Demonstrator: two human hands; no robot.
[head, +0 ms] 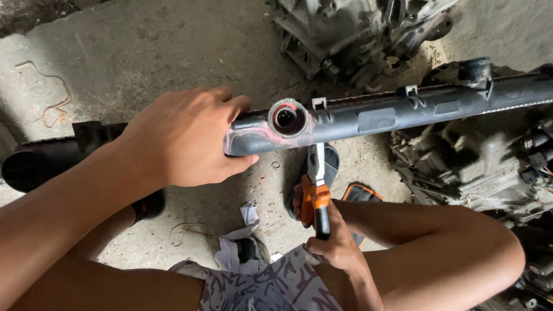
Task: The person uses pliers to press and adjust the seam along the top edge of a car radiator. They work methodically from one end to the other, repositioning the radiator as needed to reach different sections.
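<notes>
Concrete floor (170, 41), grey, stained and cracked, spreads beyond both hands, with grimy engine parts (361, 23) heaped past the right hand and a white rag (233, 246) lying below the left. Left hand (182, 140) curls palm-down over the near end of a long black radiator tank (388, 113), gripping it beside its round pink-stained filler neck (288, 118). Right hand (338, 237) is closed around orange-handled pliers (316, 187), whose metal nose points up against the tank's underside.
</notes>
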